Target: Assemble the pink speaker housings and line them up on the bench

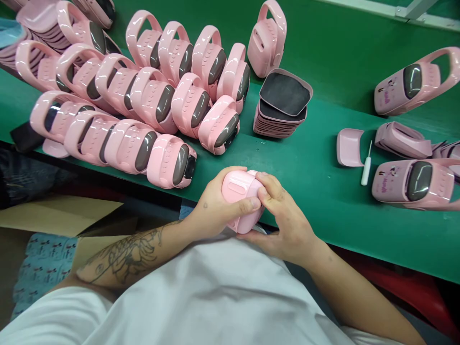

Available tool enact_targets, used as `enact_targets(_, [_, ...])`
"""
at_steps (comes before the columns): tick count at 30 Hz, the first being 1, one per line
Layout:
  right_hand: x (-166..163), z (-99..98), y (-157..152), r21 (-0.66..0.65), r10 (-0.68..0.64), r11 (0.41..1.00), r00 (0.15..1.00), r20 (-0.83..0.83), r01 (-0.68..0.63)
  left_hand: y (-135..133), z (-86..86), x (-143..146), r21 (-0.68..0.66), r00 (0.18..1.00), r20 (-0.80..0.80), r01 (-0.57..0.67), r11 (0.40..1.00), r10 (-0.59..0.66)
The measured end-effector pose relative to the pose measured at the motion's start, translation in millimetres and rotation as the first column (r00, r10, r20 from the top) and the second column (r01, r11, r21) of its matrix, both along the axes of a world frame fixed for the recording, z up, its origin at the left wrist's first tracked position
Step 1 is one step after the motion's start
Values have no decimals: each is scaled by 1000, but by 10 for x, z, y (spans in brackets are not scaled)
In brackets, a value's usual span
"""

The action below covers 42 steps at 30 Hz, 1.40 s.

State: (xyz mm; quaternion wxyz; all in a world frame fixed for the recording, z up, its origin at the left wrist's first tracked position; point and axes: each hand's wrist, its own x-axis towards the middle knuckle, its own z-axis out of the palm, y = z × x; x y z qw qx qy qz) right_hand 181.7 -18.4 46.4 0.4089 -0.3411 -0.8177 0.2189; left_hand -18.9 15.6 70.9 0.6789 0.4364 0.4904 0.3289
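Note:
Close to my body, at the front edge of the green table (316, 220), I hold a rounded pink plastic housing (237, 188) with a raised slot-shaped panel on its upper face. My left hand (219, 203) wraps around its left side, thumb lying across the front. On the right side, the fingertips of my right hand (280, 206) press against the top edge, while the thumb reaches underneath. My hands cover parts of the housing. Nearest to it stands a pink handled unit (166, 160) with a dark oval window.
Several more pink handled units (153, 98) stand in rows at the left. Behind the housing is a stack of pink panels with black pads (282, 108). At the right lie a white-handled screwdriver (366, 167), a loose curved panel (350, 147) and printed units (402, 179).

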Motion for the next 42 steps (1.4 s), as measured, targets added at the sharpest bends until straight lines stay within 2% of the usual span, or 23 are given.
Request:
enact_targets(5, [-5, -41, 12, 19, 1, 1000, 1000, 22, -1, -11, -46, -23, -10, 999, 30, -23, 1000, 24])
enact_targets(8, [6, -49, 70, -7, -15, 1000, 998, 53, 16, 74, -96, 9, -65, 980, 191, -49, 997, 60])
enact_targets(10, [29, -43, 107, -48, -70, 996, 995, 65, 73, 153, -109, 52, -132, 937, 324, -95, 987, 133])
enact_targets(12, [60, -34, 135, -100, -127, 986, 991, 43, 131, 224, -98, 99, -182, 894, 392, -159, 970, 220])
enact_targets(15, [102, -11, 173, -170, -119, 978, 993, 6, 119, 276, -63, 145, -220, 885, 392, -176, 960, 252])
enact_targets(19, [118, 21, 247, -300, -23, 953, 1000, 20, 28, 265, -44, 154, -271, 907, 375, -90, 958, 192])
enact_targets(23, [111, 13, 290, -392, 33, 920, 999, 27, -20, 237, -65, 155, -273, 922, 321, -129, 953, 217])
enact_targets(33, [83, -86, 248, -304, 29, 953, 998, 51, -12, 199, -112, 168, -328, 911, 319, -154, 932, 263])
enact_targets(35, [27, -115, 191, -291, -36, 956, 999, -1, 34, 171, -132, 140, -290, 907, 334, -160, 944, 257])
enact_targets(37, [-60, -147, 118, -361, -240, 916, 960, -145, 175, 136, -170, 126, -160, 890, 368, -223, 962, 268])
enact_targets(38, [-112, -163, 85, -445, -349, 868, 907, -235, 219, 120, -193, 127, -72, 880, 388, -267, 961, 273])
enact_targets(39, [-164, -176, 60, -549, -424, 812, 848, -317, 201, 107, -216, 131, 16, 873, 406, -302, 953, 269])
enact_targets(41, [-255, -197, 40, -710, -447, 705, 776, -446, -2, 95, -248, 142, 175, 886, 412, -306, 936, 212])
enact_targets(42, [-284, -207, 46, -740, -422, 662, 759, -495, -114, 95, -250, 142, 238, 905, 393, -271, 933, 163])
